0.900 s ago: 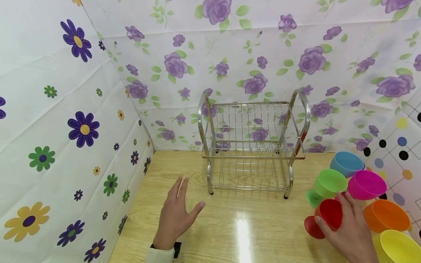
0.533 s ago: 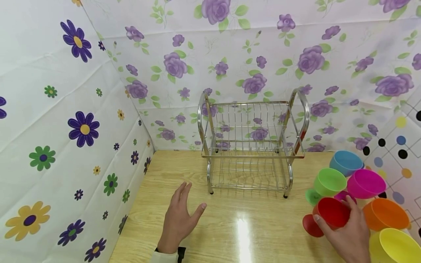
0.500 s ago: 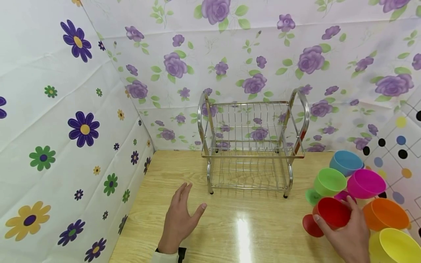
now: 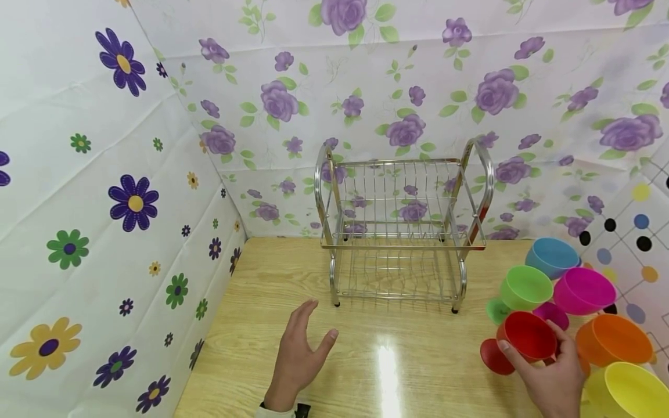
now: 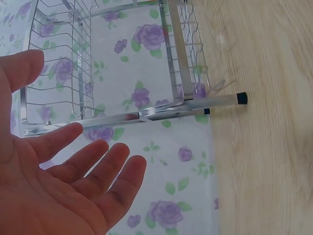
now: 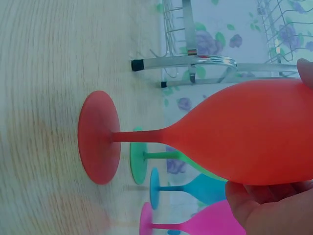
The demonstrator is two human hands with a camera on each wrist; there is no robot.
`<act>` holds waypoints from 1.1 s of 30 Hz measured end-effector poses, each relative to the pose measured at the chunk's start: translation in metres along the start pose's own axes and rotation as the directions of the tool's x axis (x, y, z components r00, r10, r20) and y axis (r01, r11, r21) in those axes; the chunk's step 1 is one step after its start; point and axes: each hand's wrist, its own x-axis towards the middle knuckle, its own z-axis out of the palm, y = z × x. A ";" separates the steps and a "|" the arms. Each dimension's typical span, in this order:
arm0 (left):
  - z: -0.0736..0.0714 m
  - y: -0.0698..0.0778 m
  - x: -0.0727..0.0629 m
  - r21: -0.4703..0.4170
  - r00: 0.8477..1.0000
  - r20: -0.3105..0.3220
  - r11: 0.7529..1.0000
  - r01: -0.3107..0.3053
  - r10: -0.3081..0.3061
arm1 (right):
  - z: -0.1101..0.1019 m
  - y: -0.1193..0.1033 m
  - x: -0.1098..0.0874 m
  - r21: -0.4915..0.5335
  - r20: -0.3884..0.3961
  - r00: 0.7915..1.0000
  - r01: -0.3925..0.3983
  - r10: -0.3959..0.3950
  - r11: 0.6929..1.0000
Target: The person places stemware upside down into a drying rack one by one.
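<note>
A red plastic wine glass [image 4: 528, 337] stands at the right of the table. My right hand [image 4: 555, 371] grips its bowl near the rim, thumb on the near left side and fingers round the right. In the right wrist view, the round foot of the red glass [image 6: 99, 138] appears to be on or just over the wood; which, I cannot tell. My left hand [image 4: 300, 360] hovers in front of the rack, holding nothing, its thumb spread away from the fingers. The left wrist view shows its palm and loosely bent fingers [image 5: 120, 181].
A two-tier chrome dish rack [image 4: 399, 247] stands at the back against flowered sheeting. Beside the red glass are a green glass [image 4: 525, 288], a blue one [image 4: 552, 258], a pink one [image 4: 584, 290], an orange one [image 4: 614, 339] and a yellow one [image 4: 629, 392], close together.
My right hand has drawn back slightly, its fingers now lower round the red glass's bowl and off the pink foot. My left hand has moved right and a little nearer.
</note>
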 end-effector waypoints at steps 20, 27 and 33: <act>0.000 0.004 -0.003 -0.046 1.000 0.002 0.999 -0.012 0.012 | -0.005 -0.005 0.003 -0.048 0.002 0.998 0.057 -0.057 0.997; 0.001 0.006 -0.003 -0.043 1.000 0.000 0.999 -0.030 0.030 | -0.005 -0.018 -0.008 -0.019 -0.001 0.989 0.151 -0.151 0.988; 0.002 0.010 -0.004 -0.065 0.999 0.021 0.998 -0.025 0.026 | -0.004 -0.033 -0.023 -0.030 0.009 0.972 0.235 -0.235 0.971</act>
